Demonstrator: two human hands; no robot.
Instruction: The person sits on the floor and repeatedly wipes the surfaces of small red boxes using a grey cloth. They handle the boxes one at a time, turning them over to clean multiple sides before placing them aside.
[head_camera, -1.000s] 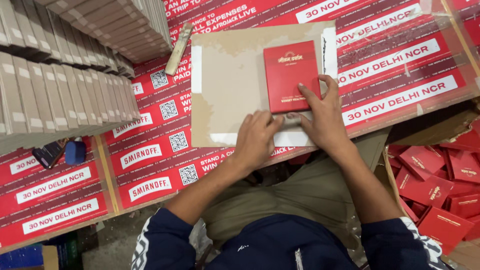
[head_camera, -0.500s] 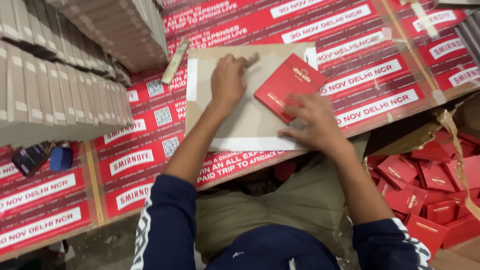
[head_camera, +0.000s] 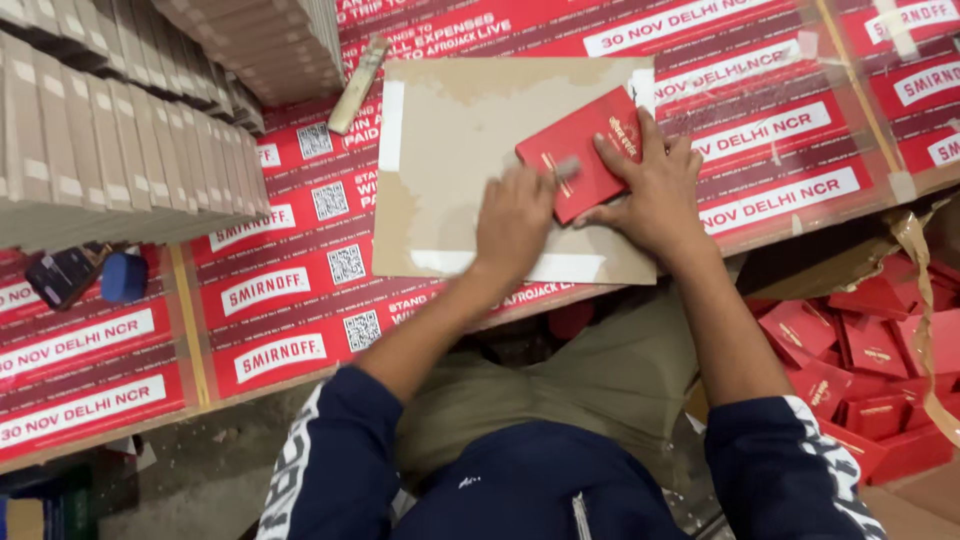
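The flat red rectangular card envelope (head_camera: 585, 150) lies tilted on the brown cardboard sheet (head_camera: 470, 130) on the tabletop (head_camera: 300, 290). The right hand (head_camera: 655, 190), fingers spread, pins it; the left hand (head_camera: 515, 220), fingers bunched, presses its edge. Firm, even pressure keeps it from sliding.

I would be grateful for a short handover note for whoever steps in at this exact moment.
Left hand: flat on the brown cardboard sheet, fingertips at the red folded card, a small pale tool under them.
Right hand: spread over the card, pinning it.
Card lies tilted at the sheet's upper right.
Done: many red cards piled in the box at right.
Left: stacks of brown flat pieces wait at left.
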